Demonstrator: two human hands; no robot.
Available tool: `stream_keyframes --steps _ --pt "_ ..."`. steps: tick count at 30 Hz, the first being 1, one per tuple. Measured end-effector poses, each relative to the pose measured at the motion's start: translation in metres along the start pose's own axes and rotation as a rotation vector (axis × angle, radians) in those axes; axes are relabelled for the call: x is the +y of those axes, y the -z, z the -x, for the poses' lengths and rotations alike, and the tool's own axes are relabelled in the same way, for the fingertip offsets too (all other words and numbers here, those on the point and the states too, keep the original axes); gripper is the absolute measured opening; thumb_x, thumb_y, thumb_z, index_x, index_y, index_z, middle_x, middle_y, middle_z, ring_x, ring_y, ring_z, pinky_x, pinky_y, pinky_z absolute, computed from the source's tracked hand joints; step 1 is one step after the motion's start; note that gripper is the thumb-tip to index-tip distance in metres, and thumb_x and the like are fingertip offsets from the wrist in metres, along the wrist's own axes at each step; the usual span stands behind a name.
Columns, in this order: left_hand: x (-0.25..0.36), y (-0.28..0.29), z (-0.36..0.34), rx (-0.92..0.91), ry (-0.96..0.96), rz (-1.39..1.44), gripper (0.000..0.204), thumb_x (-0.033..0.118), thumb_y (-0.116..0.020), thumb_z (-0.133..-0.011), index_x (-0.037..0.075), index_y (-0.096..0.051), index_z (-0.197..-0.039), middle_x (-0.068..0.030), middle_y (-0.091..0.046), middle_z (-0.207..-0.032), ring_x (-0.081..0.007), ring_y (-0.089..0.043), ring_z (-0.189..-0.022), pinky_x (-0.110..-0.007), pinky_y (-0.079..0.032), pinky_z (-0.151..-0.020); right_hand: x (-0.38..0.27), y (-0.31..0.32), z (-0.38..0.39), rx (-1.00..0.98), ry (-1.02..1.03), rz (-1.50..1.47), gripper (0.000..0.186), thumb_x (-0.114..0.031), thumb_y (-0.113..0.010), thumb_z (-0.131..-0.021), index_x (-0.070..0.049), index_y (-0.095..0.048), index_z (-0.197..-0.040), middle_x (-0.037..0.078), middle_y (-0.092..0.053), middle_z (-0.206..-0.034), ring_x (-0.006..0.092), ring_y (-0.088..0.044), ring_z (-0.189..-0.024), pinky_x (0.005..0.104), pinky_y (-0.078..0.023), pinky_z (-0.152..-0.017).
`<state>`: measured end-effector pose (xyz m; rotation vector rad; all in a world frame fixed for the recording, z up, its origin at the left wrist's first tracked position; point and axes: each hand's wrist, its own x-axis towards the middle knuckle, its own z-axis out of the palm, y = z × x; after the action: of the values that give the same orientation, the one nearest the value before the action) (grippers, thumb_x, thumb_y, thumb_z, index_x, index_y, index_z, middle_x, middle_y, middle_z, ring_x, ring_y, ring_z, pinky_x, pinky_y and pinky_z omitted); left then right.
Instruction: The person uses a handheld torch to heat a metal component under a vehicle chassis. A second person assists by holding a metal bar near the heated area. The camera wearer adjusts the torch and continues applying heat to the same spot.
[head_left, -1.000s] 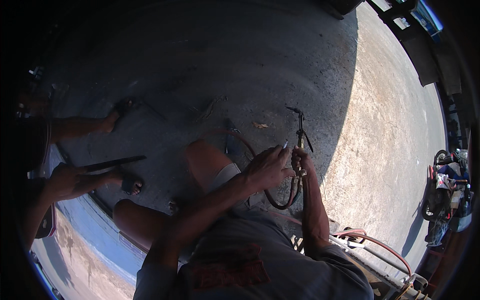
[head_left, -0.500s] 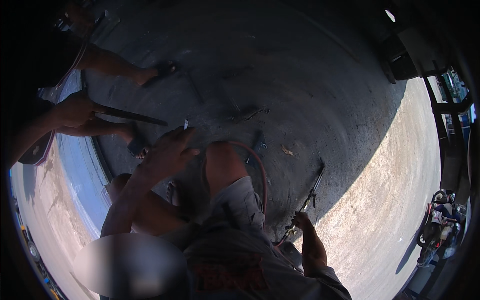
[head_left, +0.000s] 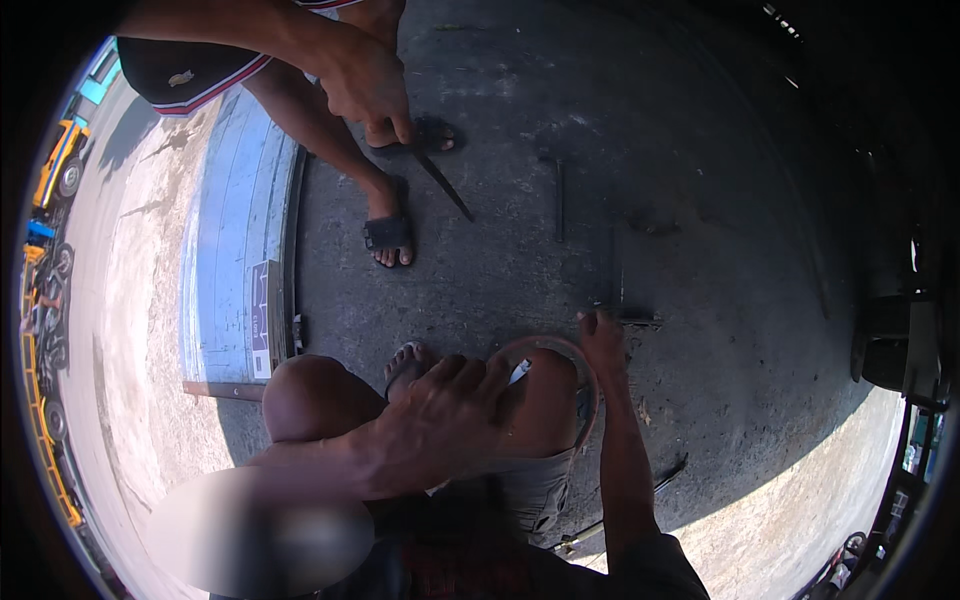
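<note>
Above my bent knee, my left hand (head_left: 440,425) is closed, with a small white cigarette (head_left: 519,372) between its fingers. My right hand (head_left: 603,345) reaches down to the dark floor beyond my right knee. Its fingers are curled at one end of a dark, narrow object (head_left: 640,320), too dim to name. Beside my right forearm lies a thin metal torch (head_left: 672,474), partly hidden behind the arm. A reddish hose (head_left: 592,385) loops around my knee.
A co-worker's hand (head_left: 370,95) holds a dark flat bar (head_left: 445,190) ahead on the left, above sandalled feet (head_left: 388,235). A T-shaped dark tool (head_left: 559,200) lies on the floor. A blue panel (head_left: 235,230) stands at left; a dark machine part (head_left: 885,345) at right.
My right hand has let go of the torch and moved forward to the dark object on the floor. My left hand has come down toward my knee. The view has swung left.
</note>
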<state>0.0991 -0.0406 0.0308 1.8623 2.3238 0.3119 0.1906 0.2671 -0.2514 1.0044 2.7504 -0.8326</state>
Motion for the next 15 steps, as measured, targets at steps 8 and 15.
stream_keyframes --steps 8,15 --pt "0.001 0.009 0.036 0.102 0.109 -0.102 0.018 0.015 -0.066 -0.095 0.0 -0.073 -0.102 -0.0079 -0.067 -0.089 -0.0203 -0.068 -0.083 -0.032 -0.048 -0.07 0.031 -0.119 -0.244 0.044 0.152 0.159 0.064 -0.022 -0.065 -0.107 -0.004 -0.044 -0.164 0.027 -0.049 -0.163 0.0468 -0.051 -0.146 0.0507 -0.042 -0.122" --pt "0.017 0.012 0.055 -0.018 0.22 -0.083 0.032 0.016 -0.064 -0.097 -0.004 -0.07 -0.121 -0.0084 -0.064 -0.098 -0.0202 -0.065 -0.082 -0.034 -0.052 -0.076 -0.008 -0.128 -0.257 -0.14 -0.008 0.181 0.057 -0.014 -0.052 -0.112 -0.004 -0.039 -0.167 0.022 -0.048 -0.166 0.0377 -0.046 -0.154 0.0473 -0.036 -0.129"
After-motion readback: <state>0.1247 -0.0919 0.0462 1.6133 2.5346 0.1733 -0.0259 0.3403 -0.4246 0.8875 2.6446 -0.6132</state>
